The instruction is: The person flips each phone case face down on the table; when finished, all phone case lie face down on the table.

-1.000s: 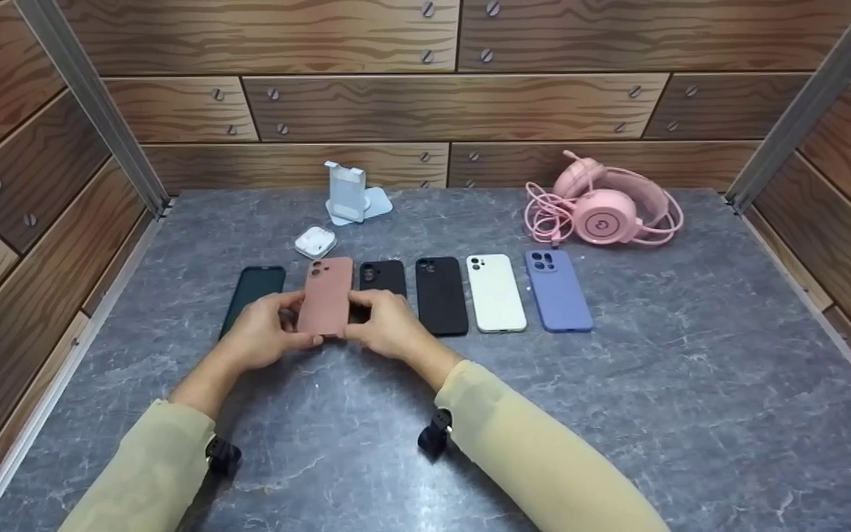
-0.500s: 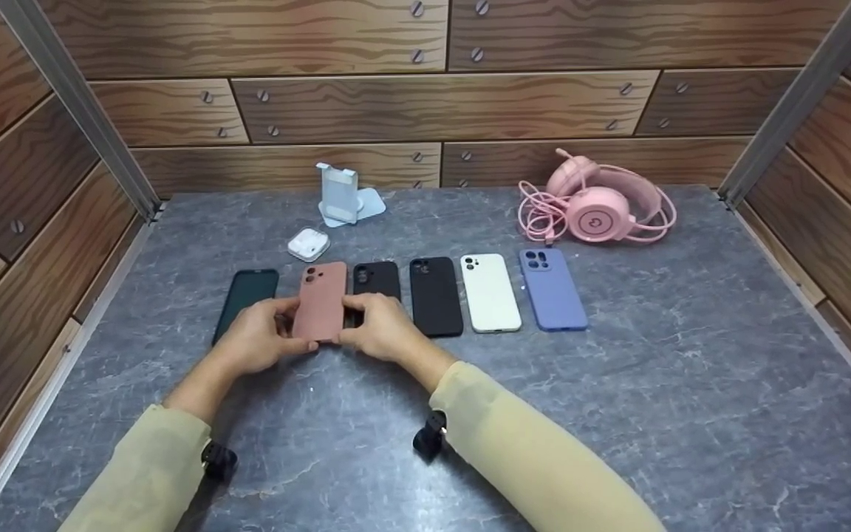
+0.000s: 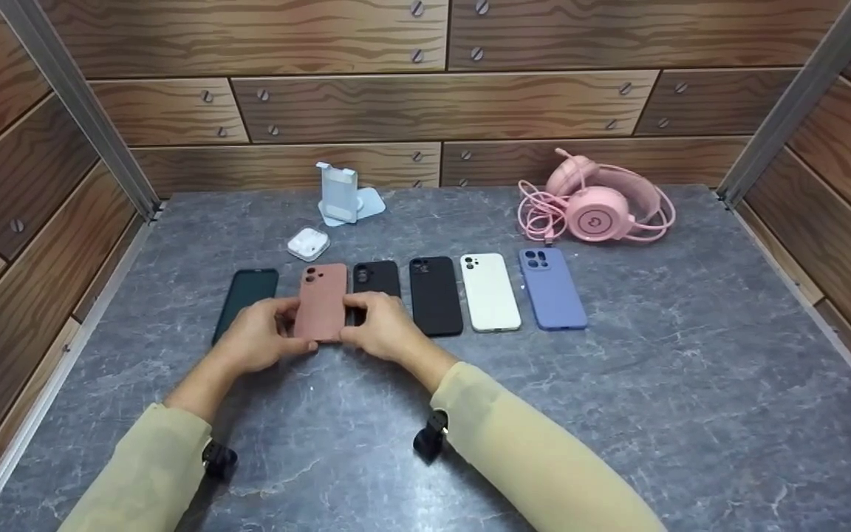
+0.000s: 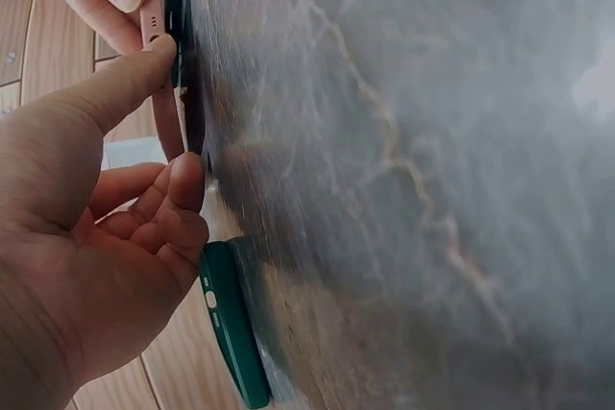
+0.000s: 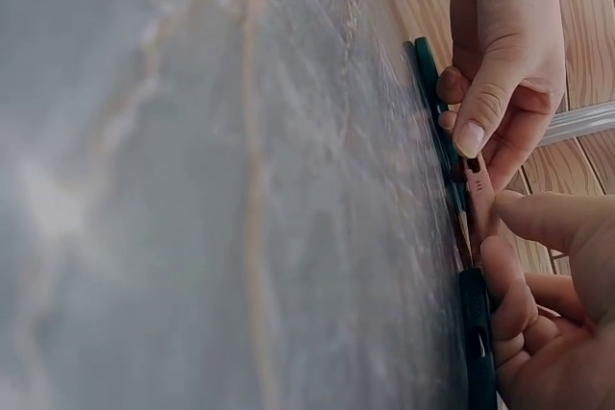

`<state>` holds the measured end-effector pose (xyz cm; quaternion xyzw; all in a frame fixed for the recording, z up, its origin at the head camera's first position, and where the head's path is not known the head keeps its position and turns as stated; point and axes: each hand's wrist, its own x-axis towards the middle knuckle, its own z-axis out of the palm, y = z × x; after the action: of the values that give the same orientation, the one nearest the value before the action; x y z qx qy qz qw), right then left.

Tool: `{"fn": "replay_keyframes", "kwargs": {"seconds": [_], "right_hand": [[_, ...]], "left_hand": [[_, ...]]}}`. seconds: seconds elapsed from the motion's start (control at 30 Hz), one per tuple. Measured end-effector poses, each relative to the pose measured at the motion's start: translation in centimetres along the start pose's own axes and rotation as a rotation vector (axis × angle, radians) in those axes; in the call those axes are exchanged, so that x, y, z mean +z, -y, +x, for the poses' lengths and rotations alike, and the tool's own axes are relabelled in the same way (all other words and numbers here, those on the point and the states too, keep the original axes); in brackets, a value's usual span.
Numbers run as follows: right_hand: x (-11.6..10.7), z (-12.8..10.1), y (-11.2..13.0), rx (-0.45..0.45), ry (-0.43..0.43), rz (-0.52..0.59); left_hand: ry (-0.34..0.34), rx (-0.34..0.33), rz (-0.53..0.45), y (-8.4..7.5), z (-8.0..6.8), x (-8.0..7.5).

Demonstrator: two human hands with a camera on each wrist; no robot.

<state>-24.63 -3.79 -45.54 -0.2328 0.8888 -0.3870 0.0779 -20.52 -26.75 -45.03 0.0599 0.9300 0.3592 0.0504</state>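
A dusty-pink phone case [image 3: 320,301] sits low over the marble table [image 3: 617,414], back side up. It lies in a row between a dark green case [image 3: 247,297] and a black case [image 3: 378,276]. My left hand [image 3: 289,325] pinches its left edge and my right hand [image 3: 353,319] pinches its right edge. In the left wrist view my left thumb [image 4: 135,74] presses the pink case [image 4: 152,26] beside the green case [image 4: 235,328]. In the right wrist view the fingers of my right hand [image 5: 504,237] grip the pink case [image 5: 478,194]. My right hand partly hides the black case.
Right of the hands lie another black case [image 3: 436,295], a white case [image 3: 490,292] and a lilac case [image 3: 552,289]. Farther back are a white earbud box [image 3: 308,243], a pale blue stand [image 3: 340,193] and pink headphones [image 3: 603,208]. Wood-patterned walls close in three sides.
The pink case has come down a little toward the table, with both hands still holding its edges. The other cases have not moved.
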Motion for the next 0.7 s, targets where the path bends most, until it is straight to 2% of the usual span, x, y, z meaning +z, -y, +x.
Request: {"fn": "replay_keyframes", "kwargs": {"seconds": [0.23,0.37,0.47,0.57,0.7], "right_hand": [[0.1,-0.3,0.7,0.051,-0.055,0.15],[0.5,-0.2,1.6,0.024,-0.114,0.166],[1.0,-0.1,2.5,-0.007,-0.132,0.209],[1.8,0.0,3.4,-0.029,-0.119,0.26],[3.1,0.1,4.7,-0.06,-0.09,0.292]], "left_hand": [[-0.041,0.018,-0.005,-0.4,-1.1,-1.4],[-0.122,0.042,-0.012,0.2,-2.3,-3.2],[-0.157,0.032,-0.007,1.0,-3.0,-4.6],[-0.147,0.005,-0.006,2.0,-3.3,-5.7],[-0.101,-0.042,-0.011,3.5,-3.4,-6.6]]}}
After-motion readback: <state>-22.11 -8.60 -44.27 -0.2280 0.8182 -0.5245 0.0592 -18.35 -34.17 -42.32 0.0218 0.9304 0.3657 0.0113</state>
